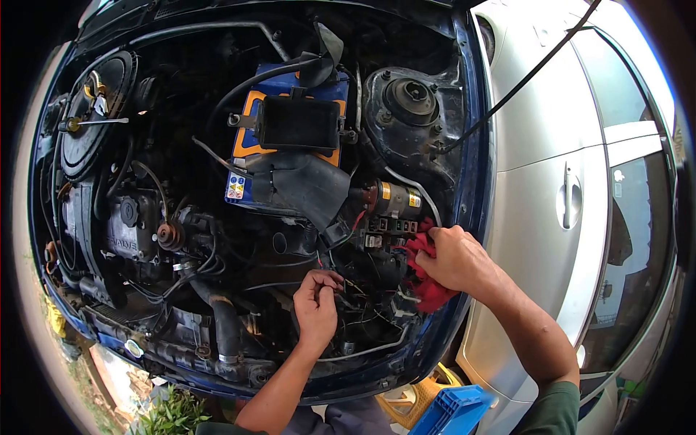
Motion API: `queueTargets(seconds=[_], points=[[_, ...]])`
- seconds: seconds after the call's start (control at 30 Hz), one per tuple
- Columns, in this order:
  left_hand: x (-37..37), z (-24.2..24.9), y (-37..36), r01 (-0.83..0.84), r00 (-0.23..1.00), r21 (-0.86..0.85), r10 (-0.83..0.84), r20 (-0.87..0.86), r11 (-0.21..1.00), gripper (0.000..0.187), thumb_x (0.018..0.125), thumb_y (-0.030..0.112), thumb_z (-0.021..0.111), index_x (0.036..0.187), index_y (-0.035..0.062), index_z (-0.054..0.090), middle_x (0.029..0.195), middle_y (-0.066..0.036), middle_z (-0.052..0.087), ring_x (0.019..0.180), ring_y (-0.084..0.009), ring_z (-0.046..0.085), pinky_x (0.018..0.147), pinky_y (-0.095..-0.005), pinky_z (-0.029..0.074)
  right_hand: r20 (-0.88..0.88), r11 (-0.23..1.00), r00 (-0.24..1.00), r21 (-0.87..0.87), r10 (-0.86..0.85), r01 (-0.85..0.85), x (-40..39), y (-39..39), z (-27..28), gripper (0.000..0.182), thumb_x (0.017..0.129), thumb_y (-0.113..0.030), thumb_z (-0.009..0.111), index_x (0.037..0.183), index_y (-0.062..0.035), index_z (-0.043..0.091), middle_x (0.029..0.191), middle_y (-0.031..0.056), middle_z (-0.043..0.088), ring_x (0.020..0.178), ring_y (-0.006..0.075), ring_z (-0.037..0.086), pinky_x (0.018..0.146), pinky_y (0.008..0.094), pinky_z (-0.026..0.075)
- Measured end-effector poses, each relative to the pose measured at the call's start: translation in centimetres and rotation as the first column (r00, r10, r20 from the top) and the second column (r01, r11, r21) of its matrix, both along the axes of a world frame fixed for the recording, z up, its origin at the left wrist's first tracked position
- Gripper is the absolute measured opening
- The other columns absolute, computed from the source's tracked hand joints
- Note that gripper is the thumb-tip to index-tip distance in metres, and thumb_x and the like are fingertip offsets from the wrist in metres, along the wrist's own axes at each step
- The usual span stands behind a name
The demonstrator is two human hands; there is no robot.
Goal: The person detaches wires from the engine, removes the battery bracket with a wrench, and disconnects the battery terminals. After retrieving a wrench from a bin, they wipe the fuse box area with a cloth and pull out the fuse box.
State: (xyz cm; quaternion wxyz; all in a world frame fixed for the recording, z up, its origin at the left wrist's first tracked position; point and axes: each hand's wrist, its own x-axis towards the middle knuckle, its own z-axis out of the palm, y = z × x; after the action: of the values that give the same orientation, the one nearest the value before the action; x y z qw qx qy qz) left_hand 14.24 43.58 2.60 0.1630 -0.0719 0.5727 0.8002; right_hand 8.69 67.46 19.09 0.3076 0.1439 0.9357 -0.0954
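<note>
Under the raised hood of a car, my right hand (464, 261) is closed on a red cloth (429, 290) at the right side of the engine bay. The cloth lies against the open fuse box (391, 226). Lower and further left, my left hand (317, 308) has its fingers curled and pinched together beside thin loose wires (355, 288). Whatever sits between those fingertips is too small to make out. Above the fuse box is a metal cylinder with yellow labels (395, 199).
A blue and orange battery (250, 190) carries a black tray (299, 123) and a rubber flap. On the round air filter housing (76, 156) lie a screwdriver (101, 122) and a pliers-like tool (94, 90). The prop rod (522, 88) slants across the right. A silver car (529, 217) stands alongside.
</note>
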Motion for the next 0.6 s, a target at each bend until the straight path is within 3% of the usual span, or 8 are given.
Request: queueTargets(seconds=[0.2,0.3,0.37,0.4,0.47,0.53,0.6], points=[[0.1,0.0,0.5,-0.007,1.0,0.013,0.007,0.006,1.0,0.017,0.096,-0.012,0.044,0.097,-0.0013,0.057,0.104,-0.013,0.067,0.089,-0.0121,0.062,0.085,-0.027,0.051,0.023,0.994,0.997,0.08,0.068,-0.07,1.8,-0.6,1.6,0.035,0.09,-0.031,0.074,0.09,0.0037,0.077,0.076,0.026,0.073,0.079,0.0439,0.075,0.077,0.0484,0.061],[0.5,0.1,0.7,-0.01,1.0,0.023,0.01,0.015,1.0,0.016,0.095,-0.012,0.044,0.097,-0.0014,0.057,0.104,-0.013,0.067,0.089,-0.0125,0.062,0.086,-0.0272,0.051,-0.136,0.997,0.987,-0.009,-0.081,0.081,3.1,-1.0,2.1,0.034,0.091,-0.03,0.074,0.1,0.0029,0.078,0.082,0.0247,0.074,0.079,0.0437,0.074,0.076,0.0479,0.061],[0.4,0.3,0.7,0.016,1.0,-0.001,-0.016,0.018,1.0,0.017,0.095,-0.012,0.044,0.097,-0.0016,0.057,0.104,-0.013,0.067,0.09,-0.0124,0.062,0.086,-0.0273,0.051,-0.465,0.973,0.875,-0.228,-0.134,0.028,3.5,-1.0,1.0,0.036,0.093,-0.027,0.072,0.115,0.0012,0.076,0.089,0.0231,0.076,0.08,0.0433,0.074,0.077,0.0485,0.06],[0.3,0.4,0.7,0.02,1.0,-0.004,-0.02,0.016,1.0,0.017,0.095,-0.012,0.044,0.097,-0.0016,0.057,0.104,-0.013,0.067,0.09,-0.0124,0.062,0.086,-0.0273,0.051,-0.466,0.973,0.874,-0.23,-0.138,0.031,3.3,-1.0,0.7,0.036,0.093,-0.027,0.072,0.115,0.0012,0.076,0.089,0.0231,0.076,0.08,0.0433,0.074,0.077,0.0485,0.06],[0.2,0.6,0.9,0.027,1.0,-0.008,-0.027,0.009,1.0,0.017,0.095,-0.012,0.044,0.097,-0.0017,0.057,0.104,-0.013,0.067,0.09,-0.0122,0.062,0.087,-0.0275,0.051,-0.393,0.965,0.917,-0.207,0.07,-0.163,2.2,-0.8,-0.1,0.039,0.094,-0.025,0.071,0.124,-0.0004,0.074,0.093,0.0212,0.077,0.081,0.0428,0.073,0.079,0.049,0.06],[0.3,0.4,1.1,0.029,0.999,-0.003,-0.03,-0.012,1.0,0.017,0.096,-0.011,0.044,0.098,0.0008,0.057,0.105,-0.011,0.068,0.089,-0.0117,0.062,0.084,-0.0272,0.051,-0.388,0.964,0.916,-0.184,0.108,-0.191,1.7,-0.2,-1.6,0.042,0.092,-0.026,0.072,0.127,-0.0022,0.073,0.09,0.021,0.076,0.082,0.0427,0.074,0.08,0.0489,0.06],[0.2,0.4,1.2,0.027,0.999,0.001,-0.027,-0.036,1.0,0.017,0.097,-0.009,0.044,0.098,0.0034,0.056,0.105,-0.01,0.068,0.088,-0.0112,0.062,0.08,-0.0269,0.05,-0.185,0.977,0.967,-0.089,0.176,-0.195,1.0,-0.4,-1.7,0.043,0.09,-0.03,0.074,0.122,-0.0018,0.075,0.088,0.0212,0.076,0.083,0.0422,0.075,0.08,0.0486,0.061]])
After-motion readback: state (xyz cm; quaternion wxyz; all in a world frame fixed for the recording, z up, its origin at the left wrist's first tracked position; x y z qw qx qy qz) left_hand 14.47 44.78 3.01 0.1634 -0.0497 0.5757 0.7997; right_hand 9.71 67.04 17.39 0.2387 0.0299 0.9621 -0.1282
